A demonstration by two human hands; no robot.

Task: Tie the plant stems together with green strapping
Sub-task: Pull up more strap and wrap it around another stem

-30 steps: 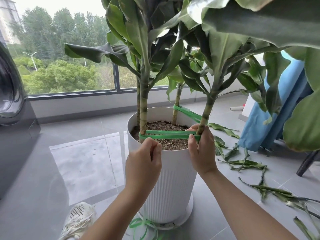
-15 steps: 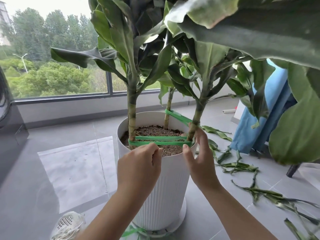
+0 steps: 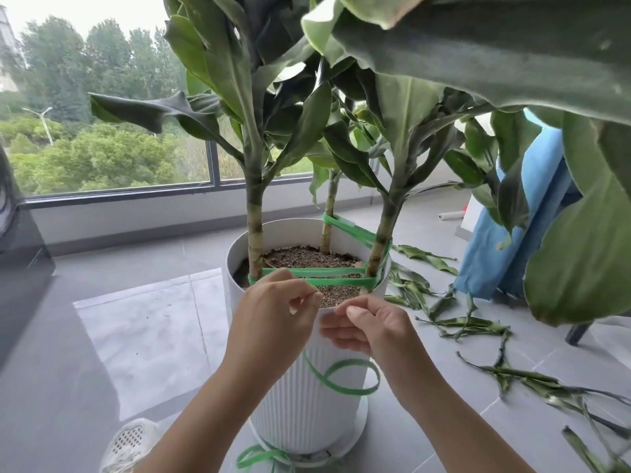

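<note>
Inspector: Both hands have come away from the stems since half a second ago and now meet at the near rim of the white pot. Right hand was at the right stem then; it is now level with the left hand, thumbs almost touching.

Clerk: State of the fingers?

Inspector: Left hand, fingers curled in, thumb against forefinger in a pinch. Right hand, fingers curled under, thumb laid across the top. Both closed on something thin; whether that is the green strapping I cannot tell, as the hands cover the spot.

Clerk: Location of the strapping?

Inspector: It runs in two bands across the soil between the left stem and the right stem, wrapped around each. Another run goes from the right stem back to the rear stem. A loose loop hangs below the hands against the ribbed pot wall, and more lies beside the saucer on the floor.

Clerk: Surroundings?

Inspector: Torn leaf strips scattered on the tiles to the right. Blue cloth beyond them. White shoe at bottom left. Window behind the plant, trees outside.
</note>
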